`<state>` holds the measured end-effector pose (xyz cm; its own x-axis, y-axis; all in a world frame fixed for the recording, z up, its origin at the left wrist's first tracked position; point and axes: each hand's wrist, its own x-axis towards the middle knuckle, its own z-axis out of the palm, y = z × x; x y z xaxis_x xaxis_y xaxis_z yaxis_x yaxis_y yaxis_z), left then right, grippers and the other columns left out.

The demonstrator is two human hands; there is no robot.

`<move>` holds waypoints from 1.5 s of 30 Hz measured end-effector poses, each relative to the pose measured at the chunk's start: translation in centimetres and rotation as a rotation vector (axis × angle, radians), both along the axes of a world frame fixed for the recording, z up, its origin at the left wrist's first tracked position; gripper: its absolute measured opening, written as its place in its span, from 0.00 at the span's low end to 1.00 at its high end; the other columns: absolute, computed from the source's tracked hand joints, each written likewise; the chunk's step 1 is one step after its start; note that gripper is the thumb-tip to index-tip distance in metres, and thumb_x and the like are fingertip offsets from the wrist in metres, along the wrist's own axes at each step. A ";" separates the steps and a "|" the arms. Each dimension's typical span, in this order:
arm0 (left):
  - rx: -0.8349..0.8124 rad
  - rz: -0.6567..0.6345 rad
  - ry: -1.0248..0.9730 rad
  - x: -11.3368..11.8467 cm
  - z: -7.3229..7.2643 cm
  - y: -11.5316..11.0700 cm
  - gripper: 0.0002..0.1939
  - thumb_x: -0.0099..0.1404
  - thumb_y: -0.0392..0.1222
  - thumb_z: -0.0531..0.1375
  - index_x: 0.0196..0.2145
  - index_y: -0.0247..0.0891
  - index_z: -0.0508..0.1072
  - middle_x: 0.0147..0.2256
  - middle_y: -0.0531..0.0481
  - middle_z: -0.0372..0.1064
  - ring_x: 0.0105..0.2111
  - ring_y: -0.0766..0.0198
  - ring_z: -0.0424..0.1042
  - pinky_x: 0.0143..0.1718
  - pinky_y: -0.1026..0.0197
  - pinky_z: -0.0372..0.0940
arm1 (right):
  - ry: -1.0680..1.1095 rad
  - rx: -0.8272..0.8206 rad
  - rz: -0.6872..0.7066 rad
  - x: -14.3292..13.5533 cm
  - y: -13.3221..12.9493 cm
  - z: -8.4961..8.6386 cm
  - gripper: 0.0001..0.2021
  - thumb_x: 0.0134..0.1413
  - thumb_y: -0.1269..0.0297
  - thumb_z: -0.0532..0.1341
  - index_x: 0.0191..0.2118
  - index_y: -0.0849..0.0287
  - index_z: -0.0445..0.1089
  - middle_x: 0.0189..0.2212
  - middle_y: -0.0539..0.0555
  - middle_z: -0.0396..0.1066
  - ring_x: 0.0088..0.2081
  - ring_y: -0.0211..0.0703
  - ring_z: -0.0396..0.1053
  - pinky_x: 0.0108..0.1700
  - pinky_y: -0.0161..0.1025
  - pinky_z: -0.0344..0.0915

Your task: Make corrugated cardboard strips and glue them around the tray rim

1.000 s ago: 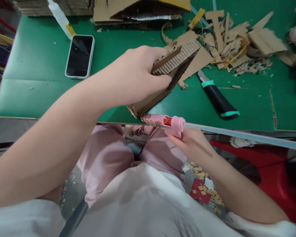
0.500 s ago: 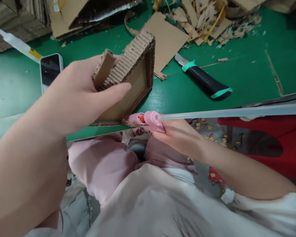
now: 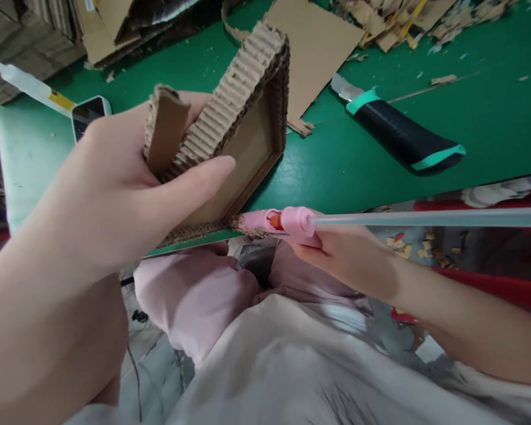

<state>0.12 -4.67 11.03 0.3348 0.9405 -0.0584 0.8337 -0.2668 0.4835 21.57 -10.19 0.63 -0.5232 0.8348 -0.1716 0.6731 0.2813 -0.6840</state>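
My left hand point(image 3: 133, 171) grips a shallow cardboard frame point(image 3: 248, 150) with corrugated edges, tilted above the green table. Between its thumb and fingers stands a short cardboard strip point(image 3: 168, 127). My right hand point(image 3: 336, 245) is closed round a pink glue gun point(image 3: 287, 221), and most of its fingers are hidden beneath the gun. The gun's nozzle end meets the frame's lower corner. A long translucent glue stick point(image 3: 425, 217) runs out of the gun's back to the right.
On the green table point(image 3: 336, 171) lie a black and teal knife point(image 3: 402, 130) with its blade showing, a flat cardboard sheet point(image 3: 314, 53), cardboard scraps point(image 3: 389, 20) and a phone point(image 3: 88, 115). Stacked cardboard point(image 3: 26, 47) stands at the back left.
The view has shifted, so the knife and scraps appear further right and higher. The frame and glue gun look slightly nearer, still touching at the corner; both hands keep their holds.
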 end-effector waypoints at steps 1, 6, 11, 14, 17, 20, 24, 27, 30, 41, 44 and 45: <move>-0.009 0.019 -0.007 0.0 -0.1 -0.1 0.16 0.61 0.47 0.56 0.47 0.45 0.72 0.33 0.59 0.64 0.33 0.70 0.63 0.38 0.65 0.60 | 0.030 -0.013 0.007 0.0 0.1 0.2 0.07 0.56 0.65 0.51 0.29 0.56 0.63 0.26 0.49 0.68 0.24 0.36 0.65 0.27 0.34 0.57; -0.048 0.060 -0.062 0.1 -0.1 -0.3 0.17 0.62 0.45 0.57 0.49 0.45 0.71 0.35 0.57 0.64 0.33 0.69 0.62 0.33 0.66 0.58 | -0.044 -0.034 -0.029 0.2 0.3 0.2 0.07 0.55 0.63 0.52 0.28 0.56 0.59 0.21 0.47 0.63 0.21 0.36 0.61 0.25 0.34 0.53; -0.093 0.038 -0.017 0.2 0.3 -0.2 0.18 0.62 0.44 0.57 0.50 0.44 0.69 0.37 0.56 0.65 0.34 0.67 0.63 0.32 0.64 0.58 | -0.062 -0.002 -0.072 0.6 0.5 0.4 0.09 0.54 0.60 0.49 0.25 0.55 0.54 0.18 0.46 0.57 0.19 0.34 0.55 0.24 0.34 0.50; -0.111 0.033 0.004 0.4 0.6 -0.1 0.13 0.62 0.44 0.56 0.43 0.40 0.72 0.32 0.54 0.63 0.32 0.67 0.61 0.28 0.63 0.55 | -0.120 -0.006 -0.116 1.0 0.7 0.6 0.08 0.51 0.61 0.50 0.24 0.55 0.54 0.17 0.46 0.56 0.17 0.34 0.51 0.21 0.34 0.46; -0.129 0.018 0.001 0.6 0.8 0.1 0.09 0.62 0.43 0.55 0.36 0.38 0.71 0.30 0.54 0.61 0.30 0.67 0.59 0.26 0.63 0.52 | -0.169 0.046 -0.143 1.4 0.9 0.6 0.08 0.50 0.60 0.51 0.25 0.56 0.57 0.17 0.48 0.59 0.17 0.35 0.53 0.21 0.34 0.46; -0.137 -0.006 0.020 0.8 0.9 0.3 0.10 0.61 0.45 0.54 0.36 0.38 0.71 0.30 0.55 0.62 0.29 0.70 0.58 0.26 0.66 0.51 | -0.171 0.091 -0.156 1.8 1.0 0.4 0.09 0.50 0.59 0.51 0.29 0.57 0.63 0.21 0.51 0.65 0.21 0.39 0.60 0.23 0.34 0.51; -0.135 -0.001 0.051 0.9 0.9 0.3 0.11 0.61 0.45 0.53 0.38 0.41 0.71 0.29 0.59 0.64 0.29 0.72 0.60 0.27 0.69 0.50 | -0.206 0.112 -0.195 2.3 1.0 0.3 0.11 0.51 0.59 0.52 0.34 0.58 0.66 0.23 0.52 0.68 0.23 0.42 0.64 0.25 0.36 0.54; -0.145 0.005 0.029 0.9 0.9 0.2 0.10 0.61 0.45 0.53 0.37 0.43 0.71 0.27 0.61 0.65 0.27 0.73 0.61 0.26 0.69 0.50 | -0.252 0.137 -0.217 2.6 1.0 0.4 0.11 0.52 0.58 0.52 0.34 0.57 0.66 0.23 0.52 0.67 0.24 0.43 0.64 0.26 0.36 0.54; -0.138 -0.007 0.010 0.8 0.9 0.2 0.10 0.60 0.44 0.52 0.36 0.43 0.71 0.28 0.62 0.67 0.27 0.72 0.64 0.27 0.69 0.52 | -0.270 0.199 -0.219 2.9 1.2 0.6 0.10 0.52 0.58 0.52 0.31 0.57 0.65 0.22 0.52 0.65 0.23 0.43 0.64 0.25 0.36 0.54; -0.144 0.005 -0.016 0.8 0.5 0.4 0.08 0.59 0.45 0.54 0.25 0.41 0.65 0.19 0.61 0.59 0.16 0.75 0.56 0.19 0.68 0.46 | -0.435 0.430 -0.211 3.3 1.2 0.7 0.07 0.52 0.60 0.53 0.32 0.57 0.63 0.18 0.50 0.63 0.20 0.40 0.61 0.22 0.34 0.48; -0.159 0.002 -0.008 0.9 0.7 0.3 0.07 0.60 0.45 0.54 0.26 0.41 0.65 0.19 0.61 0.59 0.17 0.75 0.55 0.20 0.68 0.46 | -0.484 0.500 -0.170 3.5 1.2 0.8 0.06 0.53 0.62 0.54 0.34 0.58 0.63 0.18 0.50 0.63 0.20 0.40 0.61 0.22 0.35 0.46; -0.169 0.005 0.001 0.9 0.9 0.2 0.07 0.60 0.45 0.54 0.27 0.41 0.66 0.20 0.61 0.60 0.17 0.75 0.55 0.20 0.68 0.46 | -0.495 0.512 -0.145 3.7 1.2 0.8 0.06 0.53 0.62 0.54 0.35 0.58 0.63 0.19 0.50 0.65 0.21 0.41 0.62 0.22 0.35 0.46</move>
